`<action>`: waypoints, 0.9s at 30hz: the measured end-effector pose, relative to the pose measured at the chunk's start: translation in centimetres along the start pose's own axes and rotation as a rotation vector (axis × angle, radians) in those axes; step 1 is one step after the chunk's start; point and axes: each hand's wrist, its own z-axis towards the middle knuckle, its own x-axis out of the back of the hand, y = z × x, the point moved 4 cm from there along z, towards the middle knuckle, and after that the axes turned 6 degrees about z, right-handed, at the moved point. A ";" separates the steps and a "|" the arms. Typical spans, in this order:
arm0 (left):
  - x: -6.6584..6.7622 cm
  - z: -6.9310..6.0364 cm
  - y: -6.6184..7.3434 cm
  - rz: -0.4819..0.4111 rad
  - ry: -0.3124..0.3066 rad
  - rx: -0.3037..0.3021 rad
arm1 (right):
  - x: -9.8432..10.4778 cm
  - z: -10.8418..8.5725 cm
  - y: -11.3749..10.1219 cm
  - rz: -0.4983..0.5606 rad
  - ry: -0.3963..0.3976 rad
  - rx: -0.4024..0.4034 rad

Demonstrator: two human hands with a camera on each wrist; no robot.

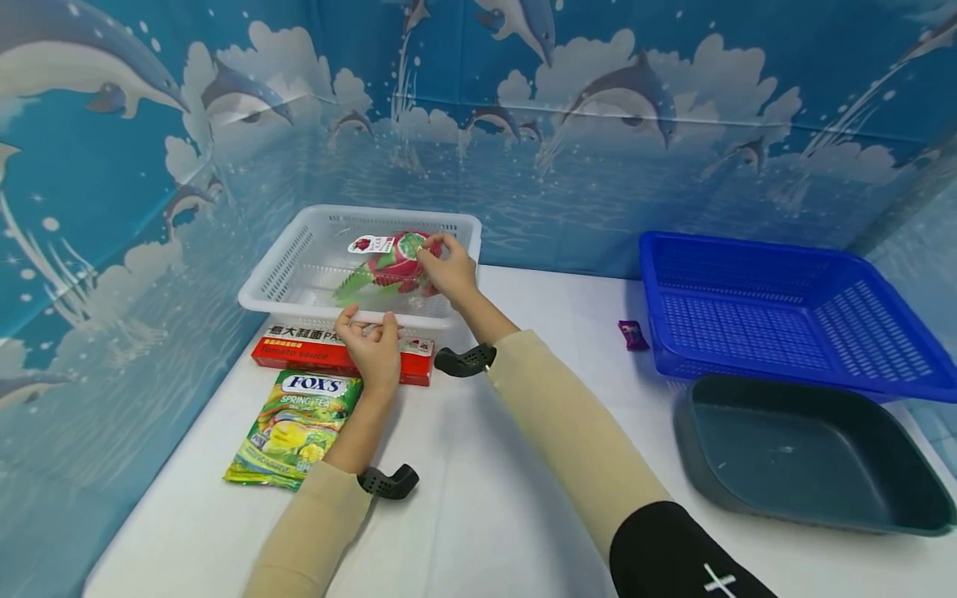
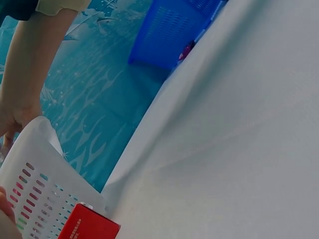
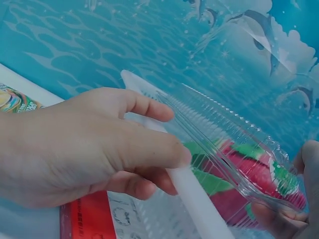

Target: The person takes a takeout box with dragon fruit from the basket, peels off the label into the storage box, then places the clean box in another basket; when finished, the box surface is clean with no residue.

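Note:
A clear plastic package (image 1: 389, 266) with red and green dragon fruit and a label is inside the white basket (image 1: 257, 291). My right hand (image 1: 452, 272) pinches the package's right end; in the right wrist view the right hand (image 3: 311, 167) shows at the right edge beside the clear package (image 3: 239, 174). My left hand (image 1: 374, 353) grips the basket's front rim, thumb on the rim, seen closely in the right wrist view as the left hand (image 3: 99, 144). The left wrist view shows the basket's slotted wall (image 2: 45, 184) and only a bit of left fingers (image 2: 5, 206).
A red pasta box (image 1: 299, 355) lies in front of the basket, with a green FOX'S candy bag (image 1: 287, 428) nearer. To the right are a small purple packet (image 1: 633, 335), a blue basket (image 1: 733, 324) and a dark green tub (image 1: 807, 457). Dolphin-print cloth hangs behind.

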 end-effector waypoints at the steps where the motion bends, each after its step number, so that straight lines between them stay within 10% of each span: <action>1: 0.0 0.0 0.0 -0.005 0.002 0.001 | 0.2 0.0 -0.1 0.013 -0.010 0.009; 27: 0.0 -0.1 0.0 -0.009 0.006 0.014 | 5.8 0.0 -4.2 0.097 -0.091 0.067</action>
